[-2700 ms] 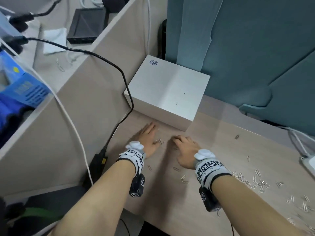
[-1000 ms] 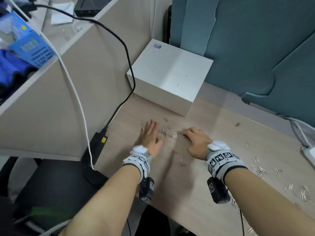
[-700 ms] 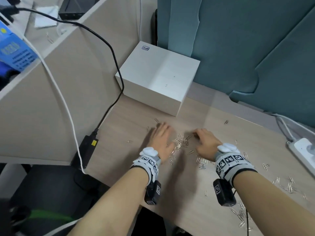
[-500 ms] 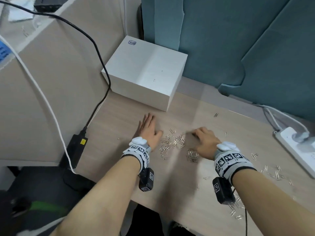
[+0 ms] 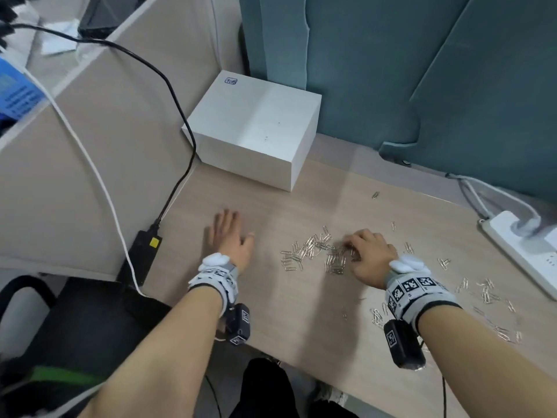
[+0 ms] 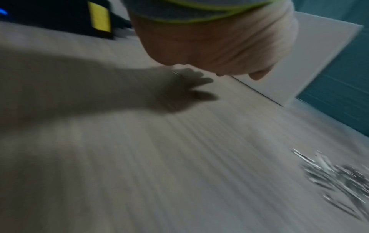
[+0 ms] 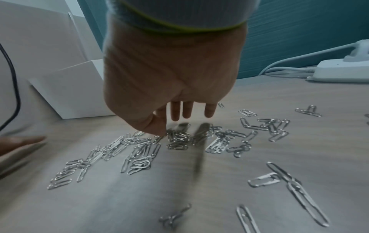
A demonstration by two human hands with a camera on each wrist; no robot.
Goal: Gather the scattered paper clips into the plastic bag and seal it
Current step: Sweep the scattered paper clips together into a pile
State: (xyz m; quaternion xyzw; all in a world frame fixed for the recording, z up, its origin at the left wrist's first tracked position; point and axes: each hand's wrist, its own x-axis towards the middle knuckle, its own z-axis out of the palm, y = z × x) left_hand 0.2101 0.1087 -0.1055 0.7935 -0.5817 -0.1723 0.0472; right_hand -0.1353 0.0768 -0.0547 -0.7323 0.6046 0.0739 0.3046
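Dozens of paper clips [image 5: 316, 251] lie bunched on the desk [image 5: 301, 312] between the two hands, with more scattered thinly to the right, toward the white power strip [image 5: 524, 251]. The right hand [image 5: 367, 254] is at the right edge of the bunch, its fingers curled down with the tips among the clips. The left hand [image 5: 232, 236] lies flat and spread, apart from the pile, holding nothing. A white box [image 5: 256, 125] stands behind them against the blue partition.

Head view high above desk [image 5: 301, 312]; wrist views low, sharing it.
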